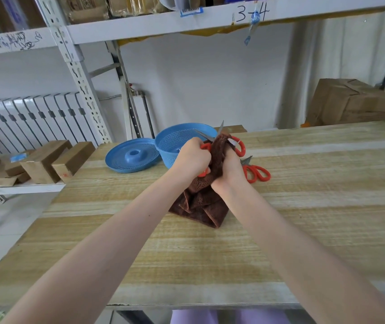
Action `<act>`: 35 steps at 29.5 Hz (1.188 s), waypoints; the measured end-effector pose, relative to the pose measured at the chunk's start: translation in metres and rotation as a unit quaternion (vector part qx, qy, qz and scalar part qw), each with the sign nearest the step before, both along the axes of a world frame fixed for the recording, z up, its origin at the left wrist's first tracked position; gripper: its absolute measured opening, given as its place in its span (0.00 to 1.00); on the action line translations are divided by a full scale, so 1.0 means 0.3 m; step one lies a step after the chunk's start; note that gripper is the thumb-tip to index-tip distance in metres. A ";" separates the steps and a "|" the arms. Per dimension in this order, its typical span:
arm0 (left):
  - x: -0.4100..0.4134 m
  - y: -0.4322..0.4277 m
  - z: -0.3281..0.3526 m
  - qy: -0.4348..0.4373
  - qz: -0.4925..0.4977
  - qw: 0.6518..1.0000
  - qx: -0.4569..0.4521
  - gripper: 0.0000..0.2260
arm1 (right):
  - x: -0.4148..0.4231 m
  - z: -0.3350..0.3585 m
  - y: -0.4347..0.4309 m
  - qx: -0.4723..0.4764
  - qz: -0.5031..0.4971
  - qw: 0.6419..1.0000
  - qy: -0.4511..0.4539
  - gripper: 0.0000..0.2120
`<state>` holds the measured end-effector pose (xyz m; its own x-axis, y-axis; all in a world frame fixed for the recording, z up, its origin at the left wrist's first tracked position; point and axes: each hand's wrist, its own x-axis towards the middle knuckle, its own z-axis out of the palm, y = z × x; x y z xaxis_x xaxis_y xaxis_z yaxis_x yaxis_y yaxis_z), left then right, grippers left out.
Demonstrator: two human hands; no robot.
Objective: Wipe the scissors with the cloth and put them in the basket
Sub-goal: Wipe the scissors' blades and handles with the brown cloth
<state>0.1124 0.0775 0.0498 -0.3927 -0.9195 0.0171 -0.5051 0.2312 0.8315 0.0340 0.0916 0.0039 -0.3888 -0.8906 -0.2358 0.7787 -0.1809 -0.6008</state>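
Above the middle of the wooden table [303, 230], both hands meet, pressed close side by side. The left hand [192, 161] is curled round the red handles of the scissors [206, 136], whose 2 grey blades stand parted and point up and away, in front of the blue basket [167, 155]. The right hand [230, 170] clutches the brown cloth [200, 204], bunched against the scissors near their pivot; the cloth's lower folds hang down and rest on the table. A blue perforated lid [126, 157] lies flat just left of the basket. Just right of the right hand, a second pair of scissors [257, 173] with red handles lies on the table. Another red loop [241, 148] shows beyond the cloth; I cannot tell which pair it belongs to.
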 end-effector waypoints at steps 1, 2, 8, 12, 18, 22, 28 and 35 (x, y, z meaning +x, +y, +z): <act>0.002 0.002 0.000 -0.004 -0.003 1.000 -0.006 0.06 | 0.000 0.001 -0.003 0.008 -0.006 1.000 0.019 0.20; 0.003 0.003 -0.002 -0.010 -0.006 1.000 -0.013 0.07 | -0.002 0.002 -0.008 0.021 -0.008 0.999 0.038 0.20; 0.015 -0.004 -0.017 -0.018 -0.007 1.000 -0.009 0.07 | -0.014 -0.011 -0.003 0.027 0.033 0.999 0.029 0.21; 0.011 -0.004 -0.021 -0.028 -0.014 0.999 -0.016 0.07 | -0.015 -0.008 0.002 0.028 0.060 0.998 0.011 0.20; 0.012 -0.007 -0.010 -0.004 -0.012 1.000 0.003 0.10 | -0.019 0.008 -0.012 0.014 0.058 0.998 -0.002 0.14; 0.010 -0.007 0.004 0.026 -0.009 0.999 0.035 0.08 | -0.033 -0.019 0.005 0.011 0.047 0.999 -0.003 0.17; 0.010 0.012 -0.001 0.001 -0.016 1.000 -0.005 0.09 | -0.028 0.001 0.001 0.001 0.060 0.998 0.014 0.21; 0.019 0.010 0.001 0.035 -0.008 0.999 0.017 0.09 | -0.035 -0.042 0.024 -0.005 0.052 0.999 0.007 0.18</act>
